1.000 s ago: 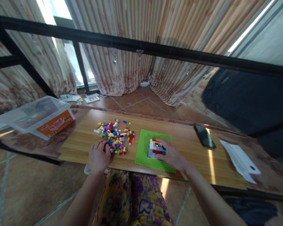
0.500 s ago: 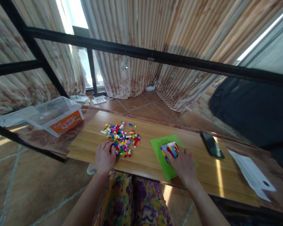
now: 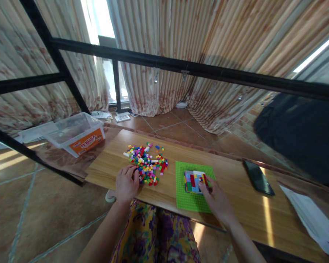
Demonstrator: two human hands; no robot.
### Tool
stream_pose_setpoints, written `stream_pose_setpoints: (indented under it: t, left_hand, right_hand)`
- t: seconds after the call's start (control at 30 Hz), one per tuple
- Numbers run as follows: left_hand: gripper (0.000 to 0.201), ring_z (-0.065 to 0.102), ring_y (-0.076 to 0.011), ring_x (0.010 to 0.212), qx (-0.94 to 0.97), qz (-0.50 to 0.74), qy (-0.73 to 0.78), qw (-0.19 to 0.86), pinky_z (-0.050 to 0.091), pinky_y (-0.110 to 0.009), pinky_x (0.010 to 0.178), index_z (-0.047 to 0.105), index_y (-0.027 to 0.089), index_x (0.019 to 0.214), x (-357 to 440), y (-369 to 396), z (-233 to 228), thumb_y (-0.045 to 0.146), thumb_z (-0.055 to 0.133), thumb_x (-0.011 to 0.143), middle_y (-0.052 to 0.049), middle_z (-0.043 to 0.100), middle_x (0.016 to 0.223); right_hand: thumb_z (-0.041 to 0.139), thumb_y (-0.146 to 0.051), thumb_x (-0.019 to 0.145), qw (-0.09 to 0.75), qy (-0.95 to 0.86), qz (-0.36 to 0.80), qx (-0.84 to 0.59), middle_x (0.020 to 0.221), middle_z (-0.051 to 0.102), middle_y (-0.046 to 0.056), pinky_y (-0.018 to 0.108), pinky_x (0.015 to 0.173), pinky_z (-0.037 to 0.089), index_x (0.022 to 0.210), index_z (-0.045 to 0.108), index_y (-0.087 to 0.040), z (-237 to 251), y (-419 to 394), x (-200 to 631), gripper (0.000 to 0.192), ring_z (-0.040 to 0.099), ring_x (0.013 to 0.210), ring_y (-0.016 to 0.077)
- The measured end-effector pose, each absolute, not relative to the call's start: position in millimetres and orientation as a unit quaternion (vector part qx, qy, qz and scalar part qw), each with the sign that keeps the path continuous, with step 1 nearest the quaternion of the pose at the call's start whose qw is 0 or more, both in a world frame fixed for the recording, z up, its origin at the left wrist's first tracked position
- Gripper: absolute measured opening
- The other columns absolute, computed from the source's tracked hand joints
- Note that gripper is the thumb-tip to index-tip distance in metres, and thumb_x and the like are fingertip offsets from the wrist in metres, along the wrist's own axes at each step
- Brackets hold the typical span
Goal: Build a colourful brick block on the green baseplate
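Observation:
My left hand [image 3: 127, 183] rests on the table at the near left edge of a pile of loose coloured toy bricks [image 3: 148, 162]. Its fingers curl down by the bricks, and the tips are hidden. A green studded baseplate [image 3: 181, 201] lies to the right of the pile. On it sits a low block of joined toy bricks [image 3: 192, 181] in grey, white, red, blue, yellow and green. The thumb and fingers of my right hand [image 3: 215, 195] close around the right side of this block, covering part of it.
A black phone [image 3: 259, 178] lies right of the baseplate on the wooden table [image 3: 235, 190]. White sheets [image 3: 309, 215] are at the far right. A clear plastic bin [image 3: 79, 133] with an orange label stands left of the table. Black metal bars [image 3: 170, 64] cross beyond it.
The baseplate and its brick block have turned to sit squarer to me, with my right hand still at the block. My left hand remains beside the pile. The whole view has shifted slightly.

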State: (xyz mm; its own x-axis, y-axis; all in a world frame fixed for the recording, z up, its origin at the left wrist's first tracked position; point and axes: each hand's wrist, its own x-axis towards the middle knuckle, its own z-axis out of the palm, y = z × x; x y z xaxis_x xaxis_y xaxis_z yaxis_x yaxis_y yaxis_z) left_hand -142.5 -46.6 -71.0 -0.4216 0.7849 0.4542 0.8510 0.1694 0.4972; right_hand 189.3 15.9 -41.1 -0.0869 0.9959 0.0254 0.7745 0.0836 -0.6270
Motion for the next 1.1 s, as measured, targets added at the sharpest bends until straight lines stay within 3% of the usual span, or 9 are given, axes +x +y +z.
stream_pose_setpoints:
  t: [0.13,0.23,0.37,0.5,0.87,1.1]
  left_hand:
    - [0.03,0.059,-0.0239,0.104,-0.529,-0.381,-0.758,0.028,0.046,-0.04,0.095,0.067,0.019,0.102,-144.3,-49.3,-67.3,0.036,0.044,0.091,-0.009,0.067,0.108]
    - [0.029,0.059,-0.0238,0.106,-0.542,-0.385,-0.746,0.035,0.045,-0.041,0.097,0.066,0.019,0.104,-144.3,-48.0,-61.6,0.034,0.046,0.09,-0.009,0.067,0.11]
    - [0.026,0.059,-0.0239,0.108,-0.576,-0.373,-0.727,0.036,0.045,-0.042,0.098,0.065,0.019,0.106,-138.8,-33.6,-50.2,0.029,0.048,0.088,-0.009,0.066,0.113]
    - [0.025,0.059,-0.0232,0.107,-0.614,-0.342,-0.711,0.024,0.045,-0.042,0.098,0.065,0.019,0.106,-128.4,-8.2,-40.6,0.024,0.048,0.088,-0.009,0.065,0.113]
    - [0.021,0.055,-0.0251,0.108,-0.671,-0.21,-0.71,0.022,0.038,-0.047,0.098,0.07,0.022,0.096,-91.4,36.6,-38.3,0.016,0.055,0.082,-0.007,0.067,0.11]
    - [0.014,0.058,-0.0247,0.103,-0.669,-0.229,-0.707,0.021,0.039,-0.047,0.098,0.068,0.021,0.09,-92.6,37.5,-30.2,0.018,0.056,0.084,-0.006,0.069,0.105]
  right_hand:
    - [0.043,-0.059,0.085,0.285,-0.672,0.231,-0.643,0.115,0.059,0.017,0.038,0.071,0.052,0.118,0.058,-0.016,-42.7,38.2,229.0,0.057,0.063,0.082,0.023]
    - [0.043,-0.058,0.083,0.274,-0.659,0.124,-0.689,0.103,0.062,0.016,0.04,0.07,0.05,0.111,0.063,-0.014,-53.7,63.5,265.1,0.056,0.062,0.075,0.0233]
    - [0.041,-0.049,0.086,0.266,-0.685,0.008,-0.678,0.105,0.063,0.017,0.043,0.085,0.046,0.106,0.065,-0.013,-74.1,92.0,294.7,0.048,0.059,0.094,0.0274]
    - [0.038,-0.043,0.087,0.222,-0.704,-0.062,-0.672,0.104,0.064,0.016,0.047,0.09,0.042,0.101,0.067,-0.015,-89.1,102.4,297.4,0.043,0.057,0.098,0.0296]
    - [0.039,-0.041,0.088,0.238,-0.714,-0.059,-0.656,0.105,0.066,0.015,0.045,0.085,0.042,0.1,0.067,-0.017,-94.0,101.6,300.4,0.039,0.057,0.096,0.03]
    - [0.04,-0.039,0.088,0.238,-0.705,-0.052,-0.666,0.106,0.066,0.015,0.044,0.085,0.042,0.101,0.067,-0.015,-91.8,100.6,295.6,0.038,0.056,0.097,0.0299]
